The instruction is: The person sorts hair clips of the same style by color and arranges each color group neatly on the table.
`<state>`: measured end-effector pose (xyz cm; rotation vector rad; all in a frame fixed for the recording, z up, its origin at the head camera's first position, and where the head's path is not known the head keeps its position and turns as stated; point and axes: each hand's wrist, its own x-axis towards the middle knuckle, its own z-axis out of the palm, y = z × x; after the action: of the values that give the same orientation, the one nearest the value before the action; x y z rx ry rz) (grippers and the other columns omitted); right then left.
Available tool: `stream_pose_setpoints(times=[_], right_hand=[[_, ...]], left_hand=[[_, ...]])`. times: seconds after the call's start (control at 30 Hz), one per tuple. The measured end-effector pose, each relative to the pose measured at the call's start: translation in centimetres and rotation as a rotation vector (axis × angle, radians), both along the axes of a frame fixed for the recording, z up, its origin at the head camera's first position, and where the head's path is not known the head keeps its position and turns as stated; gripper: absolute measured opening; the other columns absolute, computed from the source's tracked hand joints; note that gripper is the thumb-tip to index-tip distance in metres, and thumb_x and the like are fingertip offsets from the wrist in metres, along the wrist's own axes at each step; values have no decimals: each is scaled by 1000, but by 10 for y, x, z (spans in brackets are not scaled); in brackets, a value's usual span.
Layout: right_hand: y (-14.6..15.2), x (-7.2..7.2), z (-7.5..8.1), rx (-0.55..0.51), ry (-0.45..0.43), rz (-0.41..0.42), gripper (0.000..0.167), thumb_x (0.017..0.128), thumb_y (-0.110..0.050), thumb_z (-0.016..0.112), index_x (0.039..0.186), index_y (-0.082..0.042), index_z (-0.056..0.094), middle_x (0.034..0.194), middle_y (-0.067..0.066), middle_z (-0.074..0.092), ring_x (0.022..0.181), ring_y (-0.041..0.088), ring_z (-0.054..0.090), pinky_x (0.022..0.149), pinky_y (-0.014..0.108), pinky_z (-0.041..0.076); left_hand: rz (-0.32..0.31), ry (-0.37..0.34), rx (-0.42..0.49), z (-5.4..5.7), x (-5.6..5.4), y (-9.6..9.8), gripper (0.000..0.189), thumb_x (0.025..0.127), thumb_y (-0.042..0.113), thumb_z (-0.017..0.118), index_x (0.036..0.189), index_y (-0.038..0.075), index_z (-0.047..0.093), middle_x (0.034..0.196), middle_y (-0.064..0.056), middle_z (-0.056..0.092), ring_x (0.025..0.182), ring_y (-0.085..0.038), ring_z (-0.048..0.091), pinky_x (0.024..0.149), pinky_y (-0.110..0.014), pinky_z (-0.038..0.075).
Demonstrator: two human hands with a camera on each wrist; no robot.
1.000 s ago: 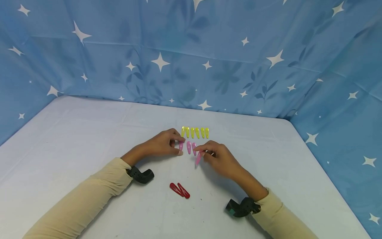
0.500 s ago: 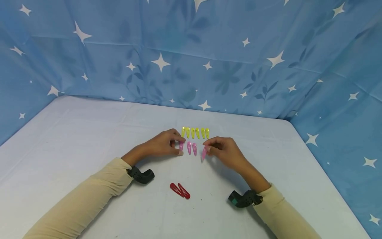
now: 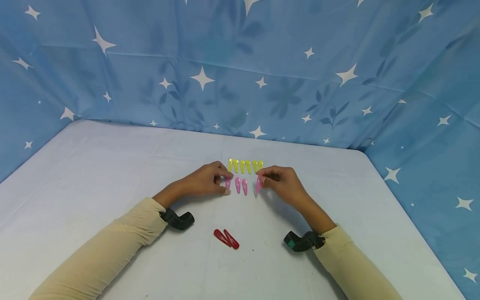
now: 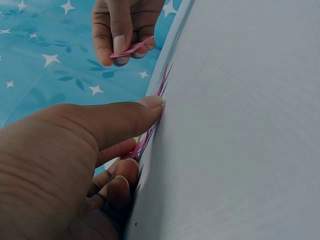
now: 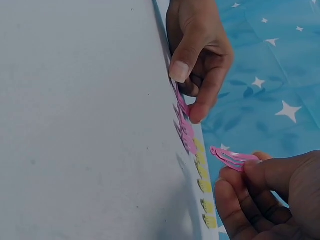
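Note:
My left hand [image 3: 204, 180] is at the left end of a row of pink hair clips, holding the end clip [image 3: 228, 183] against the table between thumb and forefinger. Two more pink hair clips [image 3: 241, 186] lie just right of it, side by side. Off the table, my right hand [image 3: 285, 185] pinches another pink hair clip [image 5: 234, 159] between thumb and fingers, its narrow end pointing down in the head view. Behind the pink row lies a row of several yellow hair clips [image 3: 245, 166], its right end near the right fingertips.
Two red hair clips [image 3: 226, 239] lie slanted together nearer the front of the white-covered table [image 3: 180, 266]. A blue curtain with white stars [image 3: 240, 75] hangs along the back and right side. Each wrist wears a black camera mount [image 3: 179, 221].
My right hand has moved right and then away from me with its pink hair clip, which now hangs right of the pink row. My left hand has stayed in place.

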<state>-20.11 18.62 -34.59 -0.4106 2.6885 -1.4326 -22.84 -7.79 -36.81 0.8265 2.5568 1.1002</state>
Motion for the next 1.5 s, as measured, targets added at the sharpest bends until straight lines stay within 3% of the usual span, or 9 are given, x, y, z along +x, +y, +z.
stream_pose_setpoints(times=[0.3,0.5,1.0,1.5], right_hand=[[-4,-10,-7,9,17,8,22,93,-2,65,114,2,69,104,17,71,80,18,66,72,24,55],[-5,-13,-4,82,-22,-37,16,93,-8,66,107,-4,72,100,11,72,80,18,61,70,23,52],[-11,-22,-10,224,-65,-37,17,90,-11,69,106,-7,75,101,10,69,87,23,57,68,25,50],[-18,-22,-8,310,-69,-50,15,90,-13,70,104,-10,76,94,6,68,90,21,55,77,28,47]], left_hand=[[-2,-3,-6,2,-1,1,48,85,18,77,130,7,66,111,-9,55,84,-15,52,75,-27,44],[-13,1,0,3,0,2,48,85,18,77,130,7,66,112,-9,55,84,-14,52,75,-27,44],[2,-4,-4,0,0,2,48,85,21,78,130,8,66,112,-8,55,84,-15,52,75,-27,44],[14,-10,-11,0,1,1,49,84,21,78,130,9,66,111,-8,55,86,-15,52,75,-27,45]])
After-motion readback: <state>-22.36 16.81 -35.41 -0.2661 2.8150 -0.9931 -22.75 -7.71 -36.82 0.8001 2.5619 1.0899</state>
